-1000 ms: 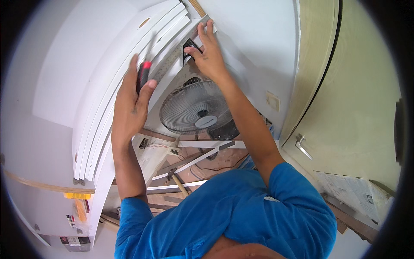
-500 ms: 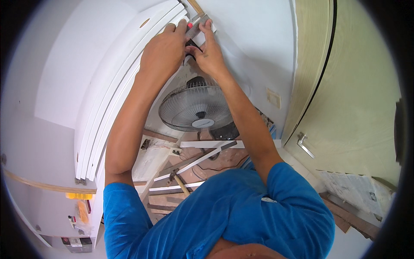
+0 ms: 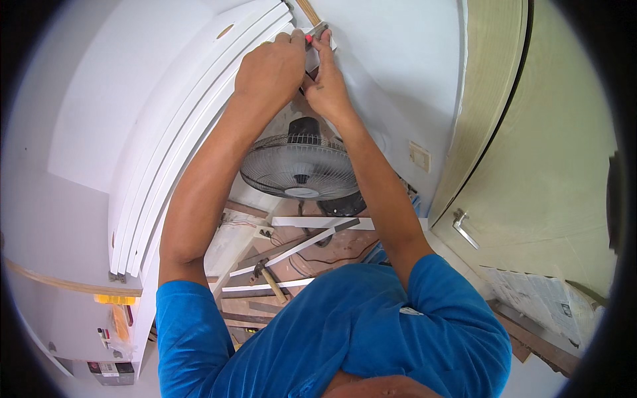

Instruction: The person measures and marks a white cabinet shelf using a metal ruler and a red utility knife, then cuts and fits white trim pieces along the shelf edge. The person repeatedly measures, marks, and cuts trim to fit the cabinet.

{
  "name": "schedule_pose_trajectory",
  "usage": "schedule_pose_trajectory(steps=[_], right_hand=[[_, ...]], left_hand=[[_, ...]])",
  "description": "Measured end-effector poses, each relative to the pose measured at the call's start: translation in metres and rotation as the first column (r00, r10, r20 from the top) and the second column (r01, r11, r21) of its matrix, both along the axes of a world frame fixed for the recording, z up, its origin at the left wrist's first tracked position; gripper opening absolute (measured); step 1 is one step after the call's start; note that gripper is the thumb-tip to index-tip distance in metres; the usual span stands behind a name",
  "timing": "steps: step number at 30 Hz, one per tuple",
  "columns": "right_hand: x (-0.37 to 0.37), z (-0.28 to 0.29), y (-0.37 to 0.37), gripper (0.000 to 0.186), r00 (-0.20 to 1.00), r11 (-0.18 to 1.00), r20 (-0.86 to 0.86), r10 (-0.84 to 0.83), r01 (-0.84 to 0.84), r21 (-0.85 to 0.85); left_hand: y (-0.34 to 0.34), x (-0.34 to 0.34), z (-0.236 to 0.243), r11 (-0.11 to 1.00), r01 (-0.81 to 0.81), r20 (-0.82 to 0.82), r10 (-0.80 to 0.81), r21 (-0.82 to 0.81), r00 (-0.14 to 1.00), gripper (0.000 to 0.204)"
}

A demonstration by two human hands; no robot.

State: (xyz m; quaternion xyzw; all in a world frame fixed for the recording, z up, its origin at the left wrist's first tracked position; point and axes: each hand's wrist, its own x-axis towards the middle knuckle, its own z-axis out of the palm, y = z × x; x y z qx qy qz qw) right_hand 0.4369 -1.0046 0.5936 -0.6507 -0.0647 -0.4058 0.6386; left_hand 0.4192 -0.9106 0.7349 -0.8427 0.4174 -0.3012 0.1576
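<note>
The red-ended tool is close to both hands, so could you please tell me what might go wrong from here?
The tool might slip in the left hand and nick the right hand, whose fingers are right beside it. If dropped, it could perhaps strike the fan nearby.

A pale wall (image 3: 391, 46) is softly shaded in its middle and fitted with a switch plate (image 3: 419, 156). To the right, a greenish door (image 3: 551, 146) with a silver handle (image 3: 466, 229) is set in a light wood frame (image 3: 489, 73). At the left, a white cabinet (image 3: 76, 225) is crossed by a wood-edged shelf (image 3: 73, 280). The reddish-brown floor (image 3: 342, 245) is strewn with strips (image 3: 285, 250). Bright light is spread throughout.
</note>
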Motion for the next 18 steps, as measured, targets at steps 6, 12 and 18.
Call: schedule_pose_trajectory(steps=[6, 12, 18], right_hand=[[0.0016, -0.0030, -0.0002, 0.106, 0.997, 1.000, 0.078, 0.005, -0.005, -0.001], [0.0022, -0.0024, -0.0001, 0.092, 0.997, 0.999, 0.066, 0.035, -0.036, 0.006], [0.0012, -0.0011, 0.0016, 0.086, 0.995, 0.998, 0.082, 0.056, -0.059, 0.036]], left_hand=[[-0.0050, -0.0058, -0.0010, 0.999, -0.039, -0.013, 0.039, 0.016, 0.999, 0.031], [-0.0007, -0.0059, -0.0020, 1.000, -0.024, 0.027, 0.025, -0.020, 0.999, 0.031], [0.0035, -0.0032, -0.0037, 0.999, 0.022, 0.030, -0.021, -0.024, 0.999, 0.031]])
